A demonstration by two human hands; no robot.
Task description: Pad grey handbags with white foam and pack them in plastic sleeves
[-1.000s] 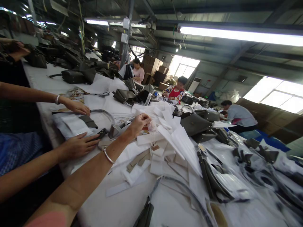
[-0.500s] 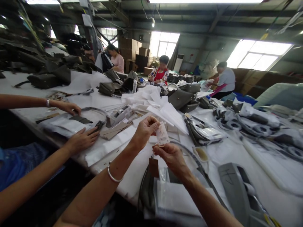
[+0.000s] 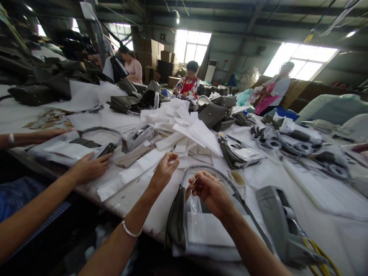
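Note:
My left hand (image 3: pixel 165 170) is raised over the white sheets with thumb and fingers pinched together; whatever they hold is too small to make out. Closed fingertips of my right hand (image 3: pixel 208 191) pinch what looks like the thin string of a hang tag, whose brown card (image 3: pixel 188 194) shows partly just below them. Beneath my right hand lies a dark grey-green handbag (image 3: pixel 176 218), with clear plastic and a white sheet (image 3: pixel 211 230) on its front. Its wrapped handle (image 3: pixel 227 174) arches behind that hand.
A grey tape dispenser (image 3: pixel 277 218) stands on the right. Loose white sheets (image 3: pixel 198 132) are heaped ahead, with more bags (image 3: pixel 214 115) behind. To the left, a co-worker's hands (image 3: pixel 90 168) touch another plastic-covered bag (image 3: pixel 66 149). Several people work farther back.
My hands have moved apart, and the white tag between them is out of sight. The brown card is now mostly hidden. The co-worker's far hand has shifted left.

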